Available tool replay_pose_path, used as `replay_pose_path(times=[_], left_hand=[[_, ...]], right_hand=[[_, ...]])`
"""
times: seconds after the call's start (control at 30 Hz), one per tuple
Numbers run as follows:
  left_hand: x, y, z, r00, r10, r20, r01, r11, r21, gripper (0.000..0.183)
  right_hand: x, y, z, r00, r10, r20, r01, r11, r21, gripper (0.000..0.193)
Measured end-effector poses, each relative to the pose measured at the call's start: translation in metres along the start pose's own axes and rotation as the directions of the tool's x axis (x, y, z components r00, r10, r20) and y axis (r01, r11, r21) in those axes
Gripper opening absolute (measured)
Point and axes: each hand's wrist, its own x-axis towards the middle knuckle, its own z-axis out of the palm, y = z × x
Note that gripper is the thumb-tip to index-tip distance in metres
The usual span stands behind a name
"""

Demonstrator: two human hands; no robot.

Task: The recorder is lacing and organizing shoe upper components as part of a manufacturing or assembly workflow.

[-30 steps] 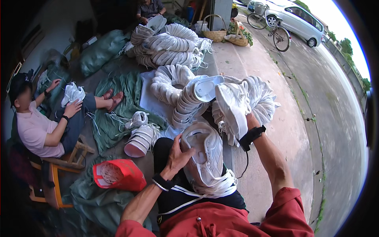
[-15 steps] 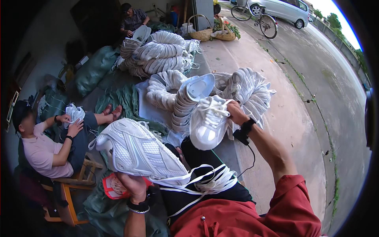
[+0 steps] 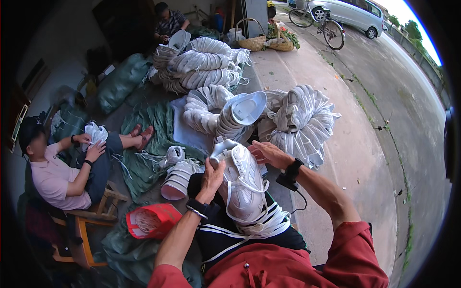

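Observation:
A white sneaker upper [image 3: 240, 185] rests over my lap, its heel opening facing away from me and its toe toward me. My left hand [image 3: 213, 177] grips the left side of its collar, thumb on top. Beside the right edge of the collar, my right hand [image 3: 271, 154] has its fingers stretched toward the upper; whether they touch it I cannot tell. A white lace hangs loosely over the upper. More white laces [image 3: 276, 221] lie bundled on my dark trousers, partly under the toe.
Rings of nested white uppers [image 3: 302, 120] stand ahead, with a larger pile [image 3: 206, 62] behind. A red bag [image 3: 153, 221] of laces and a short stack of uppers [image 3: 177, 180] are at left. One co-worker [image 3: 62, 177] sits left holding an upper; another person [image 3: 168, 24] sits far back.
My left hand has swung right and turned the upper toe toward me. The second sneaker upper has left my right hand, which has moved left to the collar. The red bag is more visible.

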Motion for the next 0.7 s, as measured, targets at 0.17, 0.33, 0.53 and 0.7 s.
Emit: replay_pose_path(times=[0.17,0.33,0.53,0.7], left_hand=[[-0.005,0.002,0.027,0.998,0.050,-0.033,-0.044,0.985,0.167,0.073],[-0.017,-0.016,0.030,0.999,0.049,0.005,-0.049,0.998,0.027,0.074],[-0.075,-0.041,0.026,0.958,-0.081,0.275,0.137,0.972,-0.193,0.091],[-0.118,-0.034,0.013,0.920,-0.063,0.386,0.211,0.911,-0.355,0.066]], right_hand=[[0.020,-0.023,0.031,0.898,-0.435,-0.061,0.397,0.864,-0.309,0.059],[0.026,0.000,0.055,0.780,-0.587,0.217,0.490,0.357,-0.796,0.054],[0.028,0.004,0.065,0.740,-0.613,0.276,0.506,0.238,-0.829,0.048],[0.027,0.005,0.079,0.810,-0.531,0.248,0.390,0.174,-0.904,0.051]])
